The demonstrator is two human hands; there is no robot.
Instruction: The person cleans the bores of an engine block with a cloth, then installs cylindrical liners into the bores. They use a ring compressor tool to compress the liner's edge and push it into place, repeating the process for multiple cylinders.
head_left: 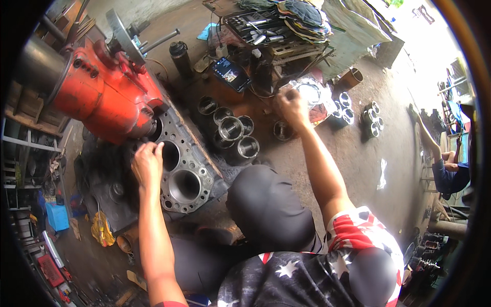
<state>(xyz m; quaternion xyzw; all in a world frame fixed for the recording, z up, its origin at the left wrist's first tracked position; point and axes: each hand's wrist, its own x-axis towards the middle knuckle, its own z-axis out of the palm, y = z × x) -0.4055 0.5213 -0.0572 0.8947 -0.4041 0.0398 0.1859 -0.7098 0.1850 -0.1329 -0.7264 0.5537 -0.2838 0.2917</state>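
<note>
A grey engine block (171,176) with several round cylinder bores lies at the left. A red boring machine (105,94) stands on its far end, over one bore. My left hand (147,162) is at the block beside a middle bore, just below the machine. Its fingers are curled together, and what they hold, if anything, is hidden. My right hand (292,107) reaches far forward, fingers closed, beside a shiny clear plastic wrapping (311,94) with round metal shapes in it. Whatever is in this grip does not show. One piston (282,131) stands on the floor below that hand.
Several pistons (231,128) stand grouped right of the block; more metal cylinders (373,118) stand farther right. A phone (231,73) and a dark flask (181,59) are at the back, near a tool tray (258,28). Another person (452,171) is at the right edge.
</note>
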